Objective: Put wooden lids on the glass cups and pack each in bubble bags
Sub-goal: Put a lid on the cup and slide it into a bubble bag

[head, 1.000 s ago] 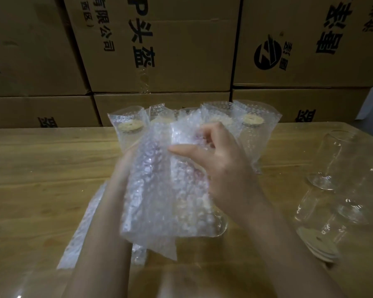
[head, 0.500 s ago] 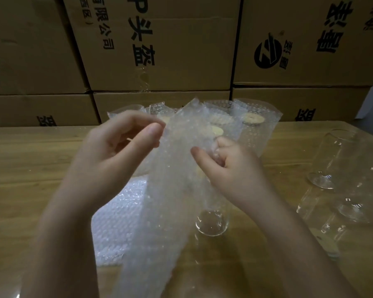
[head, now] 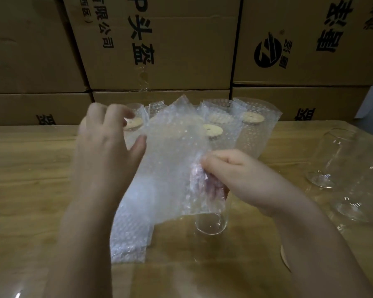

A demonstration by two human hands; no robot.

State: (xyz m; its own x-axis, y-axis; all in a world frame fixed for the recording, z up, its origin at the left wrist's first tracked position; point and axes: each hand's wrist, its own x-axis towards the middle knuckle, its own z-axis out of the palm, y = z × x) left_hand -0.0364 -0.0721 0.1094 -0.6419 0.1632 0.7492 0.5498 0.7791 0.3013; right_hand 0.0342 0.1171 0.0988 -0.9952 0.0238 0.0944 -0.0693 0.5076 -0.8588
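Cardboard boxes stack behind the tabletop's far edge, where packed cups stand. Your left hand pinches the bubble bag's upper edge; your right hand grips its side over the lidded glass cup at mid-table. Spare bags lie beneath; bare glasses wait right.

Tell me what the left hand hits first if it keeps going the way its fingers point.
The left hand points up and away toward the table's back. First in that line looks like the packed cups in bubble bags, just past its fingertips; depth is unclear, so the gap can't be judged.
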